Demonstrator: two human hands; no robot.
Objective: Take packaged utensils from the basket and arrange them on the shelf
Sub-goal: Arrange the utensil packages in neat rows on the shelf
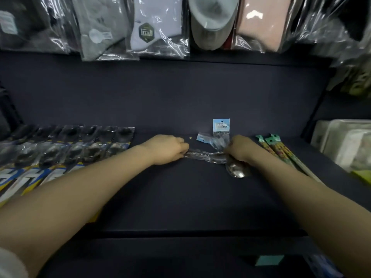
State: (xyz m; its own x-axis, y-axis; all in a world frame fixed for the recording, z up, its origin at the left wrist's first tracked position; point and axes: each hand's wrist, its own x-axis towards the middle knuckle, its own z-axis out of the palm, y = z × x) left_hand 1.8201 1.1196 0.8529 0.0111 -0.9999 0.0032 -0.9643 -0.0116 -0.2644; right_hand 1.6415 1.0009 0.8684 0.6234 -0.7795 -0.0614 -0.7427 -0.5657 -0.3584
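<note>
On the dark shelf our left hand and right hand pinch one spoon packet by its ends, probably to lay it straight.

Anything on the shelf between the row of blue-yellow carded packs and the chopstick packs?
Head view: both hands, left hand and right hand, holding a clear-bagged metal spoon; blue-tagged spoon packs behind.

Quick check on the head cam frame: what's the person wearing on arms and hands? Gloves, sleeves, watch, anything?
Both the left hand and right hand are bare: no gloves, rings or watch visible. Forearms are uncovered to the frame edge. Only a pale sleeve edge shows at the lower left corner, near the left elbow.
</note>
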